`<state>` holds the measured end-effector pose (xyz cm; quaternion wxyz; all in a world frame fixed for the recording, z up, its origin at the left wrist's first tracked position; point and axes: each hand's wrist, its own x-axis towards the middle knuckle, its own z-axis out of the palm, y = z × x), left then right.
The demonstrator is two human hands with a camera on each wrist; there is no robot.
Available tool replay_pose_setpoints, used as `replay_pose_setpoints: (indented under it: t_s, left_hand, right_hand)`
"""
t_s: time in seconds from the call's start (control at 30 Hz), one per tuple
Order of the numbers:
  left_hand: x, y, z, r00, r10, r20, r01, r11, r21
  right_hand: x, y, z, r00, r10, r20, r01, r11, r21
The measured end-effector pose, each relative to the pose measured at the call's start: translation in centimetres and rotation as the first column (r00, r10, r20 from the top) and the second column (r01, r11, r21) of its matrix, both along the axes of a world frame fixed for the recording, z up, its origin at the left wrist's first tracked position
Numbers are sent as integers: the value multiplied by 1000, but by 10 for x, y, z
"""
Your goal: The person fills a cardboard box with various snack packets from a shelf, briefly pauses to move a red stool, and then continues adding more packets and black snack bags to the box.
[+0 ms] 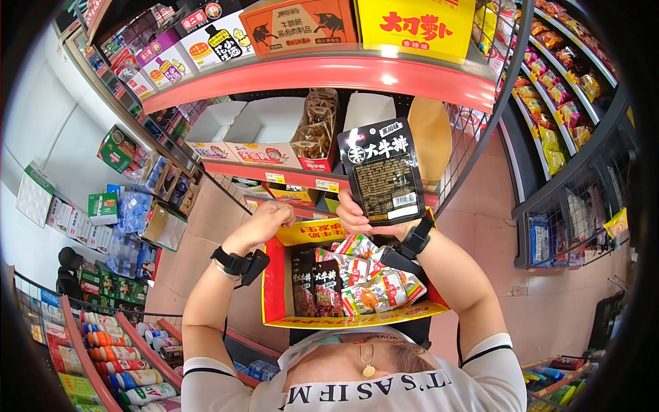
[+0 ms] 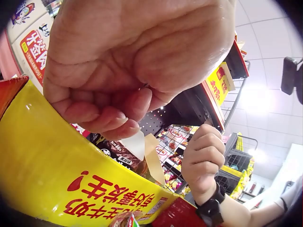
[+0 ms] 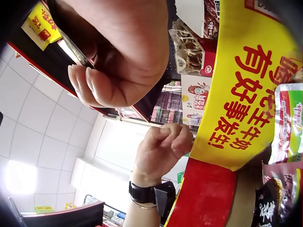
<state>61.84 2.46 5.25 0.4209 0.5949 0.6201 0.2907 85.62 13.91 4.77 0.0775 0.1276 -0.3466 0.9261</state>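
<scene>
My right hand grips the lower edge of a black snack packet, which stands upright with its printed back and barcode toward the head camera. In the right wrist view only the packet's thin edge shows by the fingertips. My left hand is curled in above the yellow flap of a cardboard box; the left wrist view shows its fingers folded with nothing visible in them. Below both hands, the box holds black packets at the left and several white-and-orange packets at the right.
A red-edged shelf carrying snack cartons stands ahead. Under it, white open trays and brown packets sit on a lower shelf. Wire mesh borders it at right. Bottle shelves lie behind at left.
</scene>
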Motion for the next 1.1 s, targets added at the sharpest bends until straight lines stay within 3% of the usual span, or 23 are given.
replay_pose_setpoints:
  t_s: [1.1]
  left_hand:
    - [-1, 0, -2, 999, 7, -42, -8, 1000, -9]
  right_hand:
    - [-2, 0, -4, 1000, -1, 2, 1, 1000, 24]
